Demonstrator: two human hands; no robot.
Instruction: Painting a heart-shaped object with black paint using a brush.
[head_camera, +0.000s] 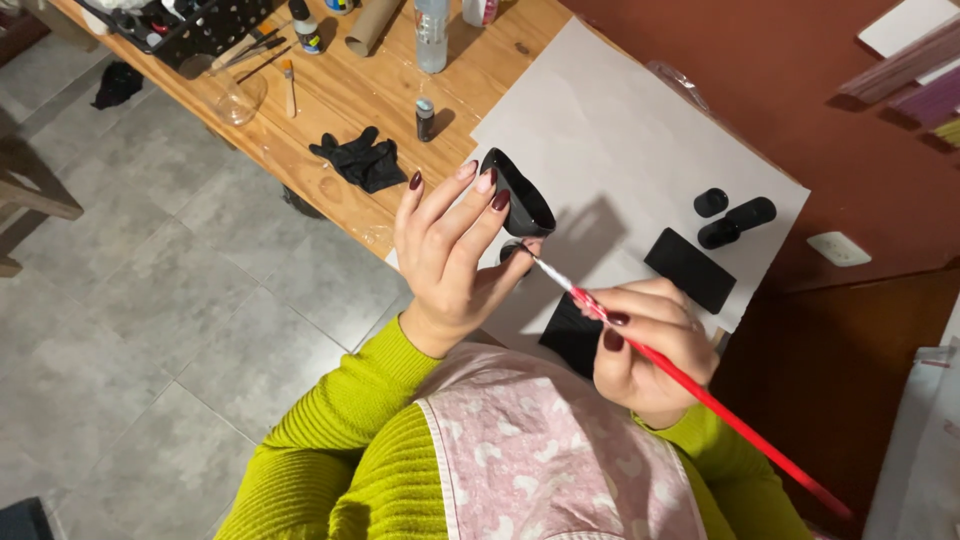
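Observation:
My left hand (447, 250) holds a small curved black piece (516, 193) up by its edges with the fingertips, above the table's near edge. My right hand (651, 345) grips a long red paintbrush (700, 395). The brush's tip touches the lower end of the black piece. Both hands hover over a large grey sheet of paper (610, 140) spread on the wooden table (330, 110).
On the paper lie a flat black rectangle (690, 268), another black piece (570, 335) under my right hand, and black cylinders (735, 220). Black gloves (362, 160), a small paint bottle (425, 118), a brush (289, 85), a cardboard tube (372, 25) and a black basket (195, 30) sit on the table.

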